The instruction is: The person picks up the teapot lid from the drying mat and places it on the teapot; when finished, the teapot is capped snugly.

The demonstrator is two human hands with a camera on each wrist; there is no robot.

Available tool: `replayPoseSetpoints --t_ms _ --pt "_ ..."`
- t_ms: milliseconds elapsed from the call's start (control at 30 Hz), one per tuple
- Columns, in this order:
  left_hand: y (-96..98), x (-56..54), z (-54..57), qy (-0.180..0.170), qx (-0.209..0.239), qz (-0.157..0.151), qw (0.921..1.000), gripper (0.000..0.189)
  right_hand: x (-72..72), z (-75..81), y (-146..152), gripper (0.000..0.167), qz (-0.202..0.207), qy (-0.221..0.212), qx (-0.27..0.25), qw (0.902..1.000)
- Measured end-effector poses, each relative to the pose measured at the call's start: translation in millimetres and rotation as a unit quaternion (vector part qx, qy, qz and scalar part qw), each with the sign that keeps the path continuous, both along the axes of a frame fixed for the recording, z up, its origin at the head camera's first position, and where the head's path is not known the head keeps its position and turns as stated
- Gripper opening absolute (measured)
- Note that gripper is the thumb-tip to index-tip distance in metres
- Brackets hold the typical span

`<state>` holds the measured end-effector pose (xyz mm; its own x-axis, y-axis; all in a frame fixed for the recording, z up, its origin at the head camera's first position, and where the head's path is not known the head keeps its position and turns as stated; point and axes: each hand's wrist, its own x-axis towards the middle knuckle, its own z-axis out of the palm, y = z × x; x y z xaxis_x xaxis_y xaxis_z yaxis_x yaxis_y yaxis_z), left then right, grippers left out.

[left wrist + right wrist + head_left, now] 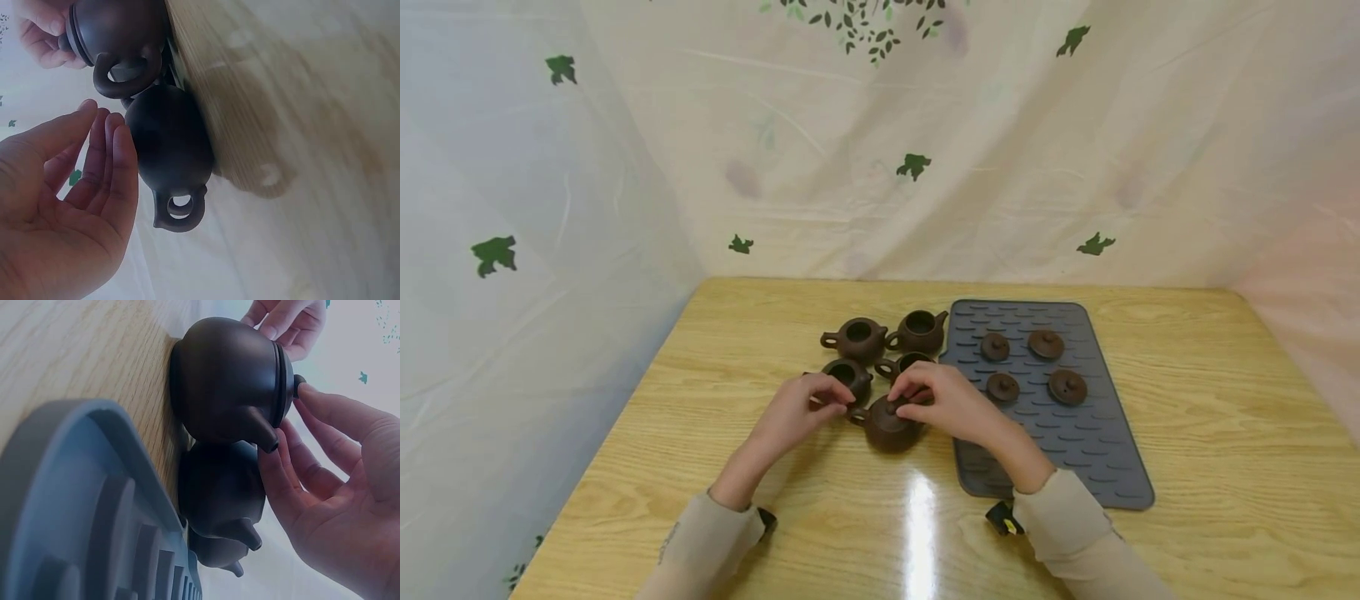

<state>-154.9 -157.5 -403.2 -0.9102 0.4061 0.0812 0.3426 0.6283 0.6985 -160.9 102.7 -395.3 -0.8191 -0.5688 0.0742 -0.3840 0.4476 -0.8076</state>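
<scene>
Delicately, the right hand (pixel 953 406) pinches the knob (pixel 298 383) of a lid (pixel 286 384) resting on the nearest teapot (pixel 890 435), which stands upright on the desk (pixel 820 525); the small knob presumably offers fingertips their handiest hold. Just beside that pot's handle (pixel 119 93), the left hand (pixel 796 414) hovers, thumb and fingertips curved close together and, from where I stand, gripping nothing, perhaps placed there to steady the pot. Four teapots without lids (pixel 868 347) crowd close behind, likely bunched for easy reach, while four more lids (pixel 1067 388) lie spaced apart on the ridged grey mat (pixel 1067 462) at right, a layout that seems to keep each knob free for picking
</scene>
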Motion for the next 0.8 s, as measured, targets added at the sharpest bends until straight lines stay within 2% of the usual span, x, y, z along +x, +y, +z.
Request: replayPoseSetpoints --t_ms 500,800 --pt "-7.9 -2.1 4.3 0.007 0.017 0.015 0.9997 0.016 1.1 2.4 10 0.013 -0.014 0.003 0.002 0.9999" --pt "-12.3 -3.7 5.9 0.003 0.03 0.023 0.9993 0.017 1.8 2.4 22 0.013 -0.028 -0.01 -0.006 0.9995"
